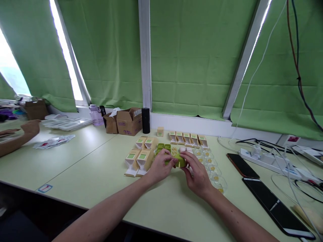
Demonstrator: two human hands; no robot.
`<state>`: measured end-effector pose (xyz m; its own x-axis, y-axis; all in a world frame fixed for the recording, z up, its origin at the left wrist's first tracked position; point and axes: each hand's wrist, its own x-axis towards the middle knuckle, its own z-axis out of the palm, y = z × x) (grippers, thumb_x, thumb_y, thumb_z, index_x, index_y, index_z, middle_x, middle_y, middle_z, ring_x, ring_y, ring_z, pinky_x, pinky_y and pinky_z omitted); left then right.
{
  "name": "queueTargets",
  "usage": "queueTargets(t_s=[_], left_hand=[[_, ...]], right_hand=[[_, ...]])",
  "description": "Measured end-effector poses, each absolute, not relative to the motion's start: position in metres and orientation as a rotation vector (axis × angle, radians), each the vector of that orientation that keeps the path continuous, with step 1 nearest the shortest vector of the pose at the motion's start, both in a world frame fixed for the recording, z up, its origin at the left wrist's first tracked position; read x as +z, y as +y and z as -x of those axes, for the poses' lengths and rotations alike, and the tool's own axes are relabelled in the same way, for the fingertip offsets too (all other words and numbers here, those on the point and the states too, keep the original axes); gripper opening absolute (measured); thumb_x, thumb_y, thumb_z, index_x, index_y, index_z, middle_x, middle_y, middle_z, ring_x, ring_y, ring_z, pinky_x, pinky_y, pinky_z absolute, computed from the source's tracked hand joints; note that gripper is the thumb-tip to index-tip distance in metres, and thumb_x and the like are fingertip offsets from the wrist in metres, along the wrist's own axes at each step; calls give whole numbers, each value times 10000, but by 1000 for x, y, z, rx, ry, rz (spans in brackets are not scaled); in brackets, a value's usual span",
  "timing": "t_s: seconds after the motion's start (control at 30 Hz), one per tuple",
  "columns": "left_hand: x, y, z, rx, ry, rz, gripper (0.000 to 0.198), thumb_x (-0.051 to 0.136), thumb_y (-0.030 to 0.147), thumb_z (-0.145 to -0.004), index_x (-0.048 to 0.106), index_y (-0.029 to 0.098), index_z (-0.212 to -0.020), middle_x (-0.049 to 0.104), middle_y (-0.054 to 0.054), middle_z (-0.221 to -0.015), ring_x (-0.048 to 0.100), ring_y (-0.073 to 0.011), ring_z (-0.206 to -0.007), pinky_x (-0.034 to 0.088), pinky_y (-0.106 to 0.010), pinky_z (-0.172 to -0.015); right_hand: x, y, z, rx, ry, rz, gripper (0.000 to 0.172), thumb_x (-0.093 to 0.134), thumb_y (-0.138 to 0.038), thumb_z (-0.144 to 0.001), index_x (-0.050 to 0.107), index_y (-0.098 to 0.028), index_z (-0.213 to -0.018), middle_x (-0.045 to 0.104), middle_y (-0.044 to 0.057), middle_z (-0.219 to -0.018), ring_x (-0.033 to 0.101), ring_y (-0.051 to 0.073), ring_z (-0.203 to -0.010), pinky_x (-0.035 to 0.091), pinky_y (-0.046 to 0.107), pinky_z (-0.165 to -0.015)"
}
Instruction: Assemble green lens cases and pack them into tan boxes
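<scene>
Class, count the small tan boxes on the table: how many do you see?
10: four small tan boxes in a two-by-two group left of the left hand, five boxes in a row farther back, one lone box left of that row. More may be hidden.

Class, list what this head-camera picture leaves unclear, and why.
In the head view:
Green piece: partly covered by the left hand and right hand.
Carton labels: too small to read.
Co-worker's forearm: cut off by the left edge.
Cardboard box: its inside is hidden by walls and flaps.
</scene>
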<state>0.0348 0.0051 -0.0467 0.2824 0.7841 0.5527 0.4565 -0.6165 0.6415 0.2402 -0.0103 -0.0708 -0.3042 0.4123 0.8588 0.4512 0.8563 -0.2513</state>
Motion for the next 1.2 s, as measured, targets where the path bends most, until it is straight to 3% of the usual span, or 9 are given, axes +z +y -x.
queueTargets(t_s=[0.1,0.23,0.3,0.4,0.53,0.63,0.87,1.03,1.2], left_hand=[[-46,5,-34,1226,1123,-2182,551,506,556,-1012,767,186,-699,588,-84,-867,611,-227,-951,521,-346,-841],[-45,3,-34,1244,1070,-2180,564,426,491,-1054,725,179,-692,577,-90,-880,602,-235,-992,530,-345,-832],[-43,1,-34,1289,1063,-2195,449,446,416,-1053,719,177,-788,578,-95,-924,592,-239,-1010,541,-358,-843],[-42,-2,-34,1373,1036,-2272,168,592,269,-971,679,190,-1090,613,-112,-1052,542,-272,-1127,542,-417,-934],[-42,-4,-34,1392,954,-2432,521,695,143,-865,538,234,-1353,628,-119,-1257,445,-308,-1257,467,-520,-1073],[-42,-5,-34,1386,882,-2546,610,680,114,-866,495,252,-1431,602,-118,-1339,438,-313,-1270,418,-550,-1114],[-41,-8,-35,1294,854,-2604,509,611,56,-890,629,296,-1339,584,-91,-1373,412,-298,-1328,388,-524,-1154],[-42,-3,-37,1375,837,-2355,445,758,149,-845,663,257,-1266,641,-105,-1255,466,-302,-1283,426,-517,-1123],[-44,8,-36,1396,945,-1924,493,821,189,-770,688,223,-1244,625,-111,-1250,585,-261,-1155,487,-453,-1055]], right_hand=[[-71,-10,-240,0,-1940,663,596,538,-112,-963,448,-306,-1519,625,113,-1420,591,298,-1329,571,487,-1025],[-70,-10,-240,158,-1880,736,518,576,-192,-962,506,-295,-1465,623,121,-1402,666,283,-1133,595,442,-891],[-68,-11,-241,235,-1836,760,470,594,-240,-965,541,-288,-1429,623,124,-1376,667,263,-1030,587,418,-832],[-63,-13,-242,329,-1800,752,424,582,-301,-988,564,-288,-1411,630,113,-1326,639,242,-975,567,390,-799],[-59,-15,-242,405,-1807,740,426,543,-359,-1017,561,-296,-1438,635,97,-1280,615,233,-976,544,380,-810],[-61,-14,-242,413,-1801,769,453,565,-396,-1005,553,-284,-1444,664,90,-1182,613,238,-953,531,383,-798],[-65,-13,-241,393,-1777,806,478,624,-396,-961,541,-262,-1413,682,79,-1116,634,233,-920,537,380,-798],[-60,-12,-245,369,-1756,780,355,506,-380,-1031,569,-256,-1357,693,77,-1110,651,231,-949,530,371,-794],[-51,-3,-261,-79,-1852,932,124,541,-282,-987,652,-239,-1023,707,79,-989,607,269,-945,477,409,-800]])
